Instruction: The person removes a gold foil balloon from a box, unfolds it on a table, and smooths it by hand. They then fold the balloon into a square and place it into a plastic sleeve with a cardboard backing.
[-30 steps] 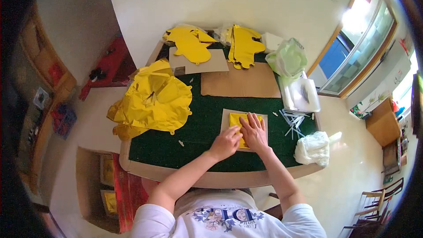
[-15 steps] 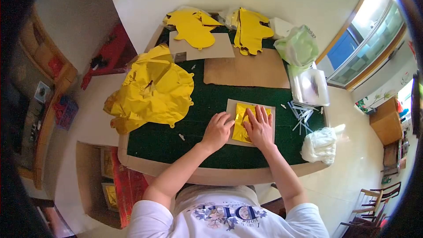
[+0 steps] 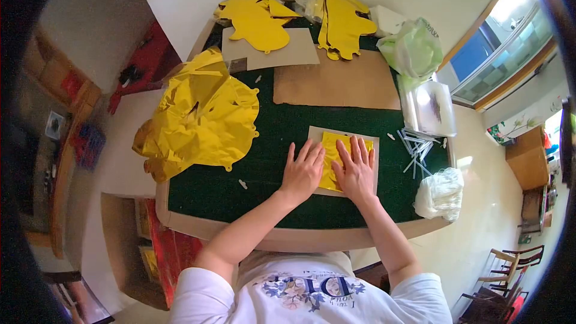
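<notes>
Head view, left to right. One big crumpled yellow foil balloon [image 3: 198, 114] hangs over the table's left edge, partly on the green mat [image 3: 270, 138]. Behind it is one cardboard sheet [image 3: 270, 54] with one flat yellow balloon shape [image 3: 255, 21] lying on it.

My left hand [image 3: 304, 171] is flat, palm down, with fingers spread apart and some tips over the left edge of one small grey card [image 3: 316, 135]. One folded yellow foil piece [image 3: 333, 143] lies on that card, mid-mat, showing between my two hands. My right hand [image 3: 357, 171] is flat on the foil with fingers spread, gripping nothing.

Further back are a second, larger cardboard sheet [image 3: 336, 84] and a stack of yellow shapes [image 3: 345, 21] that I cannot count.

Right of the card:
- a loose bundle of white sticks [image 3: 417, 147], too fine to count
- one pile of clear bags [image 3: 432, 108]
- one green bag [image 3: 414, 48]
- one white crumpled bag [image 3: 440, 192] at the table's right corner
</notes>
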`<state>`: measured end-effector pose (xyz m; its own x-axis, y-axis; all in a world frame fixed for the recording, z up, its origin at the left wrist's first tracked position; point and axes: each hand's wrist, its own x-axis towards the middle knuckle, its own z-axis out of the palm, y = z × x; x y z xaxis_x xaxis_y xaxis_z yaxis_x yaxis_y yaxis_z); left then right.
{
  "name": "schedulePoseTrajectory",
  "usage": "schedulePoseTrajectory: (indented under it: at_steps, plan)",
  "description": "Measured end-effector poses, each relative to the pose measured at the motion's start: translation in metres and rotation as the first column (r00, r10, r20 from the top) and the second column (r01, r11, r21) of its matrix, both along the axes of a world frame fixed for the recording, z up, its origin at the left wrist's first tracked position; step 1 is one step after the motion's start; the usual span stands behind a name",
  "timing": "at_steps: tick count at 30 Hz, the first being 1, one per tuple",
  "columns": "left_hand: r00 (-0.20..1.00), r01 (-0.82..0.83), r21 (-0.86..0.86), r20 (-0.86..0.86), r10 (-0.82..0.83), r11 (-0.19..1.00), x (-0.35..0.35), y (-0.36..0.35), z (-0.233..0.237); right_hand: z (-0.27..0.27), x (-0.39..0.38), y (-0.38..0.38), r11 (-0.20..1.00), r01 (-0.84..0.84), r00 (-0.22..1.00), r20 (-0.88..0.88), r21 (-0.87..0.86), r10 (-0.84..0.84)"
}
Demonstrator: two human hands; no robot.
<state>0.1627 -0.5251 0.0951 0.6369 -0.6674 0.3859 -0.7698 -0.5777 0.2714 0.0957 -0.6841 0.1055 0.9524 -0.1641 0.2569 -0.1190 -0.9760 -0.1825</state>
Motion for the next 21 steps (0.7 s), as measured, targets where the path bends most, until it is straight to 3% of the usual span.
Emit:
schedulePoseTrajectory:
  at_steps: [3, 6, 12, 21]
  plan:
    - [0.998, -0.029, 0.017, -0.052, 0.030, 0.999, 0.009, -0.006, 0.002, -0.002, 0.001, 0.000, 1.000, 0.006, 1.000, 0.009, 0.008, -0.006]
    - [0.994, 0.087, -0.069, -0.064, -0.091, 0.994, 0.006, -0.024, 0.004, -0.003, 0.001, 0.001, 1.000, 0.010, 1.000, 0.010, -0.008, -0.010]
    - [0.994, -0.007, 0.073, -0.110, 0.015, 0.997, 0.006, -0.033, -0.011, -0.010, 0.001, -0.004, 1.000, 0.001, 1.000, 0.006, -0.016, 0.000]
    - [0.967, -0.130, 0.325, -0.168, 0.193, 0.937, 0.000, -0.045, 0.019, -0.012, 0.002, -0.004, 1.000, -0.006, 1.000, 0.025, -0.005, 0.006]
